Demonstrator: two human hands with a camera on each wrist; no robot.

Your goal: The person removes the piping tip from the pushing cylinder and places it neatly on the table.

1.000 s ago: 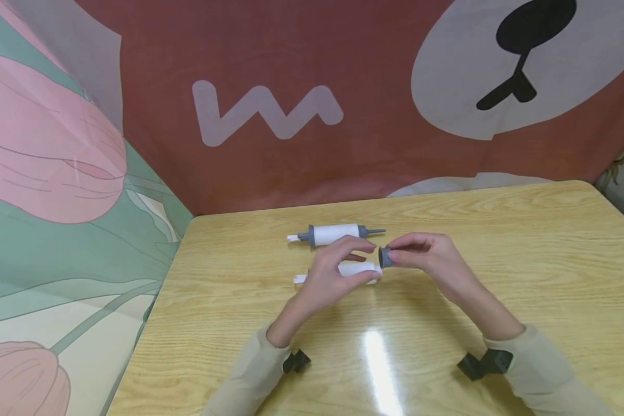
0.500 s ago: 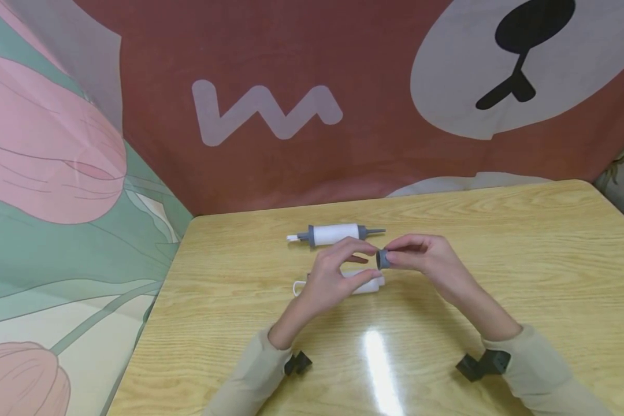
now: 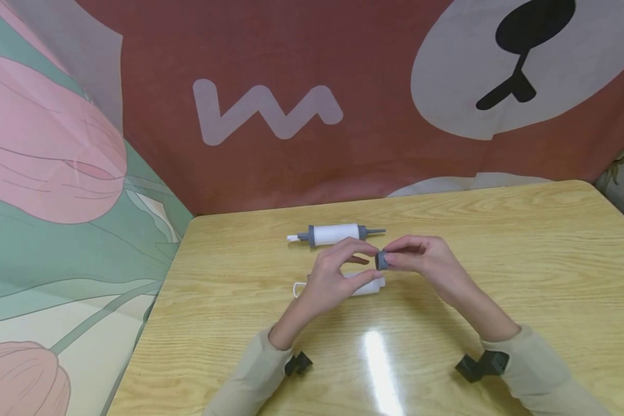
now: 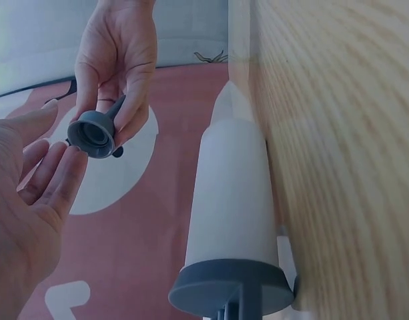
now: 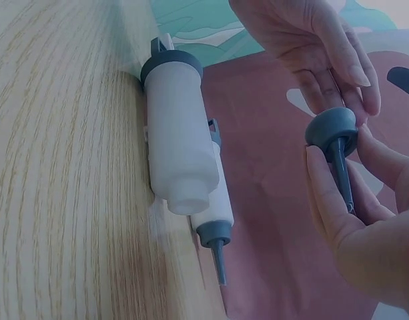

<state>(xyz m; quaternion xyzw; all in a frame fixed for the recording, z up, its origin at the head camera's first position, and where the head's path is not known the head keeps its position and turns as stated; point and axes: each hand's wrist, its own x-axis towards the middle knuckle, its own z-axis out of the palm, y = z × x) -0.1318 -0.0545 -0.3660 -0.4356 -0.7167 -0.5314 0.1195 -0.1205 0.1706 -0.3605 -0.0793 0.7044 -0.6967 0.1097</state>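
My right hand [image 3: 431,263] pinches a grey nozzle cap [image 5: 329,128] by its collar, its thin spout pointing back between the fingers. The hollow end of the cap [image 4: 91,133] faces my left hand [image 3: 329,278]. Left fingers are apart and gently bent, tips right at the cap's rim, gripping nothing. Below the hands a white syringe-like barrel [image 5: 181,127] lies on the table, partly hidden by the left hand in the head view. Its bare white neck [image 5: 191,200] points right; a grey end cap [image 4: 231,283] with a handle closes the other end.
Behind the hands lies a second white barrel [image 3: 338,233] with grey ends and a thin grey nozzle [image 3: 375,230]. The wood-grain table [image 3: 213,335] meets a printed cloth [image 3: 270,173] at its back edge. Black wrist cameras [image 3: 482,366] sit on the sleeves.
The near barrel, earlier higher between the left fingers with its neck at the cap, now lies lower on the table, released. The grey cap has shifted slightly left, nearer the left fingertips.
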